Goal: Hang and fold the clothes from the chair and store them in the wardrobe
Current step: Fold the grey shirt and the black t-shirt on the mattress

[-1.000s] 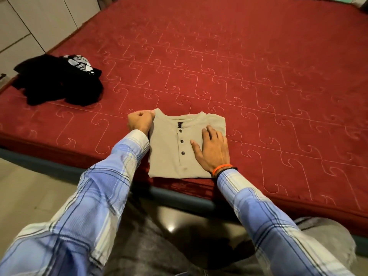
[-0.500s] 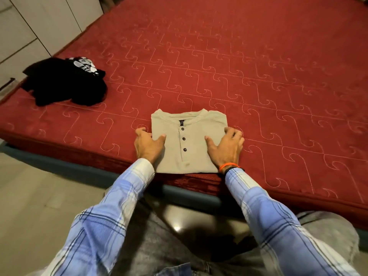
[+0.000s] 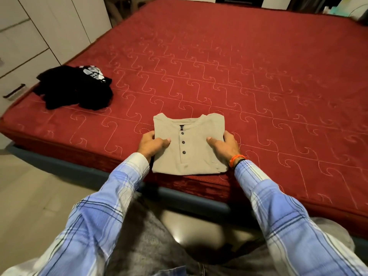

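Your left hand (image 3: pixel 152 144) and right hand (image 3: pixel 227 146) grasp the folded, square beige knit shirt's (image 3: pixel 189 145) side edges; crumpled black clothes (image 3: pixel 74 90) lie well left of it on the red quilted mattress (image 3: pixel 258 76).

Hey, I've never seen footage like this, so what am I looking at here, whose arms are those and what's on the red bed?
There is no machine here. The picture comes from a camera worn on a person's head, looking forward and down, so the two arms in blue checked sleeves are that person's own.

The big red surface is a mattress with a stitched pattern. Near its front edge lies a folded beige shirt with buttons down the neck. The left hand and the right hand grip its two sides, thumbs on top and fingers tucked at the edges. Whether it is lifted yet I cannot tell. The right wrist wears an orange band.

Further left on the mattress sits a crumpled pile of black clothes, not yet folded. White cupboard doors stand beyond it.
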### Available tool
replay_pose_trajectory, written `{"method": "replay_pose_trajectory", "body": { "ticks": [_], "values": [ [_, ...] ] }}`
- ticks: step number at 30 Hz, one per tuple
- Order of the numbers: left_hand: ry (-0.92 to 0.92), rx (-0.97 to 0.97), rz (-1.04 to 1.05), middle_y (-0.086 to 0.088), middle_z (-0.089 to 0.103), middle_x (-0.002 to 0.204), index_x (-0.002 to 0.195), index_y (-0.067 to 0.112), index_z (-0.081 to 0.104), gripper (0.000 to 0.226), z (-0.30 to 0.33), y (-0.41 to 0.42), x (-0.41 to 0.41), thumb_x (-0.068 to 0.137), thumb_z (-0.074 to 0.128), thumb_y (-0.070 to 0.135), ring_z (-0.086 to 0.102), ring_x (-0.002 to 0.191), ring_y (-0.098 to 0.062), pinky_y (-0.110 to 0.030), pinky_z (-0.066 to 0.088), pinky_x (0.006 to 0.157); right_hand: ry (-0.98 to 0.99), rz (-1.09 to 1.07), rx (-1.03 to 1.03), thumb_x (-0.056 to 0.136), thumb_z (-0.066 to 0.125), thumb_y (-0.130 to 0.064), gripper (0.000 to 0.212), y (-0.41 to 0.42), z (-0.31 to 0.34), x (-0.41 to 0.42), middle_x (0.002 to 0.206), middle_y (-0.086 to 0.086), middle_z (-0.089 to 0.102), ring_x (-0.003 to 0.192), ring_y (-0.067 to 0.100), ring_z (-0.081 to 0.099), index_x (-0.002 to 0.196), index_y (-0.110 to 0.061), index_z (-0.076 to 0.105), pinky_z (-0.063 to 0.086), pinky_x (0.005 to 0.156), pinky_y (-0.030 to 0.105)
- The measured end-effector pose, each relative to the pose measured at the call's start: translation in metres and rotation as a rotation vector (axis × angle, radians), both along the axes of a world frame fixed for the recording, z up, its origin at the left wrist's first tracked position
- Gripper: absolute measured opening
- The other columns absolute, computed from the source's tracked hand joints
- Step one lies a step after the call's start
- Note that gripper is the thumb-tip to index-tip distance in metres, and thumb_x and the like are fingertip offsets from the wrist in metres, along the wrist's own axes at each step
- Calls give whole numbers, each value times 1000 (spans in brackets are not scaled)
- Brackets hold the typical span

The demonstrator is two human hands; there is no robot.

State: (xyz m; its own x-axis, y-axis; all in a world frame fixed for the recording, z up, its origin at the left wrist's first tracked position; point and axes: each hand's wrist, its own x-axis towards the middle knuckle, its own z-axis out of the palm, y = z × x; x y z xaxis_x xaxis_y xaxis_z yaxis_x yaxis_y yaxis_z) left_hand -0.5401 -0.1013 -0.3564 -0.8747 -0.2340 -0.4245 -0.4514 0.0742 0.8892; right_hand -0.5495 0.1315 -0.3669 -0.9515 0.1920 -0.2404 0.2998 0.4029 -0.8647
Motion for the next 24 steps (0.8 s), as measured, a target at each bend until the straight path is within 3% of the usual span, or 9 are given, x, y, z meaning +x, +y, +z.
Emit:
{"method": "replay_pose_trajectory", "body": {
  "ticks": [5, 10, 14, 17, 21, 24],
  "values": [
    [36, 61, -5, -11, 68, 109, 116, 8, 57, 31, -7, 1, 5, 89, 58, -7, 64, 93, -25, -32, 53, 76, 4, -47, -31, 85, 66, -31, 36, -2, -5, 2, 116, -2, 67, 105, 23, 64, 119, -20, 58, 50, 97, 41],
    [91, 82, 42, -8, 70, 111, 121, 10, 60, 41, -12, -2, -8, 87, 55, -12, 67, 99, -26, -39, 55, 86, 147, -22, -21, 87, 64, -16, 29, -7, 4, -14, 104, -8, 69, 97, 17, 65, 115, -23, 61, 50, 89, 31],
    [173, 102, 102, -5, 71, 108, 114, 14, 61, 41, -3, -7, -39, 86, 53, -15, 66, 98, -23, -37, 54, 89, 222, -28, -14, 85, 66, -16, 29, -15, 15, -48, 100, -10, 68, 94, 16, 64, 113, -22, 63, 47, 82, 28],
    [187, 103, 119, -5, 71, 104, 104, 19, 62, 38, 5, -16, -73, 86, 54, -13, 67, 98, -26, -40, 54, 88, 202, -27, -30, 84, 67, -19, 26, -24, 20, -86, 99, -10, 68, 96, 18, 65, 109, -25, 64, 52, 88, 34],
    [175, 116, 126, -8, 70, 105, 112, 13, 61, 37, 6, -29, -123, 86, 54, -13, 66, 90, -23, -34, 55, 79, 182, -5, -42, 80, 68, -22, 22, -38, 20, -139, 94, -12, 69, 94, 19, 67, 100, -29, 62, 53, 90, 40],
    [177, 135, 133, -9, 70, 107, 119, 9, 61, 41, 11, -39, -169, 86, 53, -14, 66, 86, -22, -30, 54, 72, 194, -6, -22, 84, 68, -17, 22, -51, 27, -186, 92, -11, 66, 94, 18, 65, 103, -25, 64, 50, 84, 30]
  ]
}}
